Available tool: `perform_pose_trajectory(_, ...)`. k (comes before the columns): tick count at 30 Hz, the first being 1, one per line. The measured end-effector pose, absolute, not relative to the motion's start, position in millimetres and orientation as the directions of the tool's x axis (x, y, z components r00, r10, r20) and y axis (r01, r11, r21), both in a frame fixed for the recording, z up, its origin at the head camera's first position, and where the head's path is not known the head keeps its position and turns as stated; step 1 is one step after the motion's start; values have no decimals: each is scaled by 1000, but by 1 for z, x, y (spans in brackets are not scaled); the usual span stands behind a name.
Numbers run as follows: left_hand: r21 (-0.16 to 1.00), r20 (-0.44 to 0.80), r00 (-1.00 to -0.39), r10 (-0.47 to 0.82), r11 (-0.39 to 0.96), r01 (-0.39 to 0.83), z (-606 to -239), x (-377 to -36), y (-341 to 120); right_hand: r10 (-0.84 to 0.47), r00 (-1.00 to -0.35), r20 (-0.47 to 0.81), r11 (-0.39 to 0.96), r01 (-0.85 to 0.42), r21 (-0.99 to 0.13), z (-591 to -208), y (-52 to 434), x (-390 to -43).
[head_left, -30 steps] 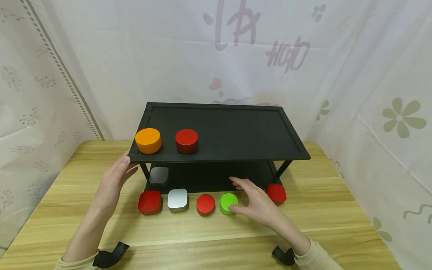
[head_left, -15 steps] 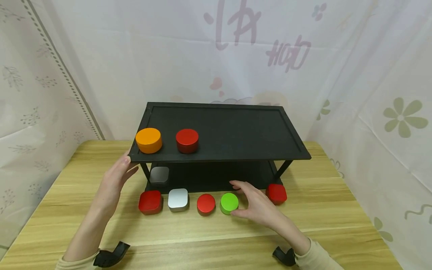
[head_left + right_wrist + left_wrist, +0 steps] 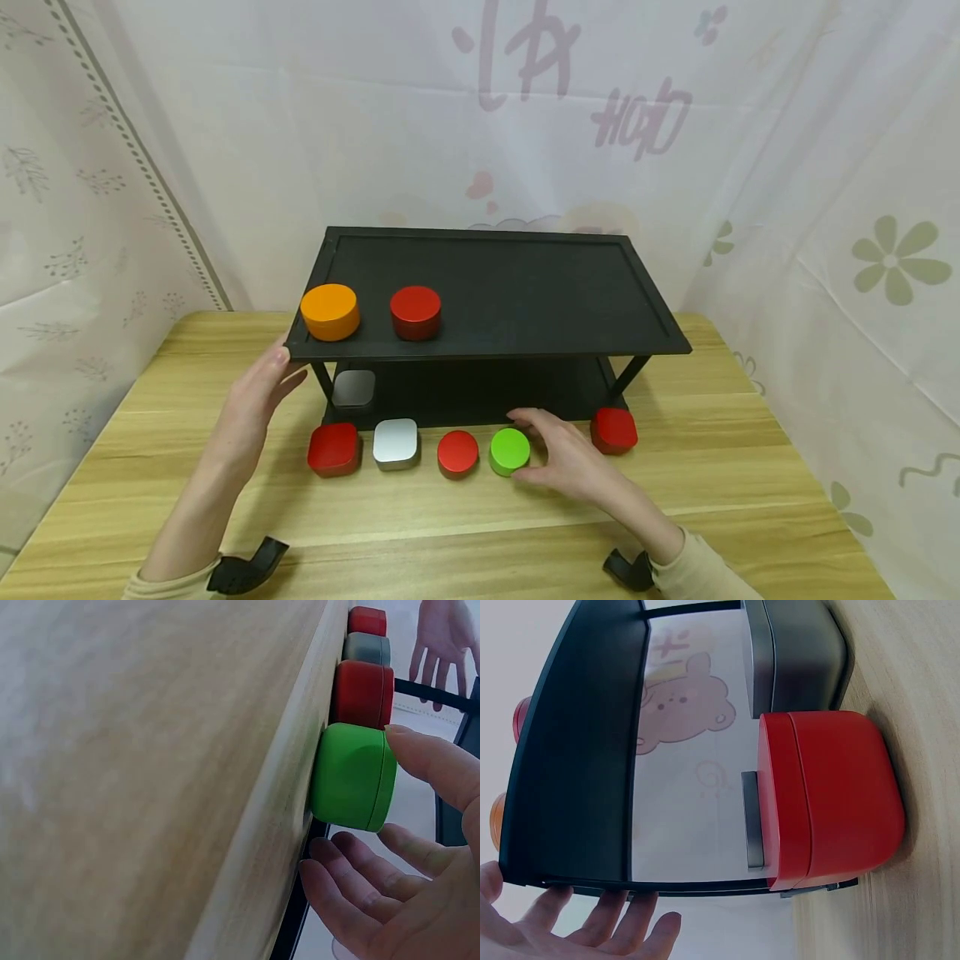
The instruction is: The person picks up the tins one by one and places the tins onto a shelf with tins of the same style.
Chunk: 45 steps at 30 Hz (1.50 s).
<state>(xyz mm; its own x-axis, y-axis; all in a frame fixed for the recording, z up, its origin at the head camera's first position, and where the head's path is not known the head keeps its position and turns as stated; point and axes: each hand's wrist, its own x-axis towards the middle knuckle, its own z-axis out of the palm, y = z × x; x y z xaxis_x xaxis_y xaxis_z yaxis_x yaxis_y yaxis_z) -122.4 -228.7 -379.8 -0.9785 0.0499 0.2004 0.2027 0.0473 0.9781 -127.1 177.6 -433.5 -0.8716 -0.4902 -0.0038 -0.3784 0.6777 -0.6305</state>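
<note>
At the front of the table, my right hand (image 3: 566, 460) has its thumb and fingers around a green round lidded tin (image 3: 509, 452). The right wrist view shows the thumb tip at the lid's rim and the index fingertip on the opposite side of the tin (image 3: 351, 776), with the other fingers spread. My left hand (image 3: 251, 400) rests at the front left corner of a black two-tier shelf (image 3: 510, 292). Its fingers (image 3: 604, 919) lie fairly straight along the end of the upper board in the left wrist view. The tin stands just in front of the shelf.
A red round tin (image 3: 457, 455), a silver square tin (image 3: 395, 444) and a red square one (image 3: 333, 450) line up leftward; another red tin (image 3: 614, 431) stands right. Orange (image 3: 330, 312) and dark red (image 3: 416, 313) tins sit on top. A grey tin (image 3: 354, 389) is below.
My right hand has drawn its fingers down and in around the green tin, with the thumb moving off its top to its side. The left hand has stayed at the shelf corner.
</note>
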Motion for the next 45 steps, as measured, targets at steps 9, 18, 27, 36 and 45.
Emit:
perform_pose_trajectory(9,977,206,-977,51,45,208,-379,-122,-229,-492,-870,-29,702,-376,-605,-434,174,-128)
perform_pose_trajectory(18,978,201,-978,54,53,204,-379,-123,-229,-500,-866,-25,710,-393,-584,-437,173,-128)
perform_pose_trajectory(27,978,201,-978,53,47,204,-380,-122,-229,-508,-861,-20,711,-406,-574,-436,172,-128)
perform_pose_trajectory(36,978,202,-978,49,40,204,-381,-122,-230,-490,-872,-20,710,-385,-590,-436,171,-128)
perform_pose_trajectory(45,978,202,-978,48,44,204,-381,-122,-230,-450,-893,-16,705,-344,-620,-431,172,-125)
